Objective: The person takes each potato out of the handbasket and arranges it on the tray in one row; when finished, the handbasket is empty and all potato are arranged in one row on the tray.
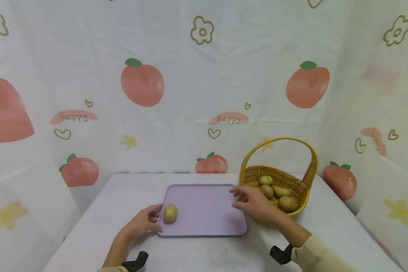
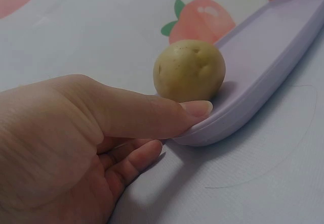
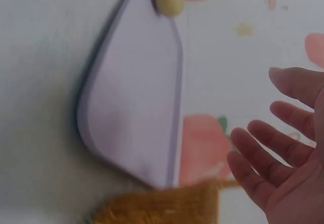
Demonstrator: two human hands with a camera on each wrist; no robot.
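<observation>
A lilac tray (image 1: 207, 215) lies on the white table, with one potato (image 1: 170, 212) near its front left corner. My left hand (image 1: 156, 221) is at that corner. Its thumb (image 2: 195, 107) lies on the tray rim (image 2: 243, 102) just in front of the potato (image 2: 189, 71), and its other fingers curl loosely on the table, holding nothing. My right hand (image 1: 239, 198) hovers over the tray's right edge, beside a yellow wicker basket (image 1: 302, 189). In the right wrist view its fingers (image 3: 253, 143) are spread and hold nothing, above the tray (image 3: 136, 97) and basket (image 3: 162, 206).
The basket holds several potatoes (image 1: 275, 190) and has a tall arched handle (image 1: 282, 140). A curtain printed with peaches hangs close behind and on both sides of the table (image 1: 122, 196). Bare tabletop lies left of and in front of the tray.
</observation>
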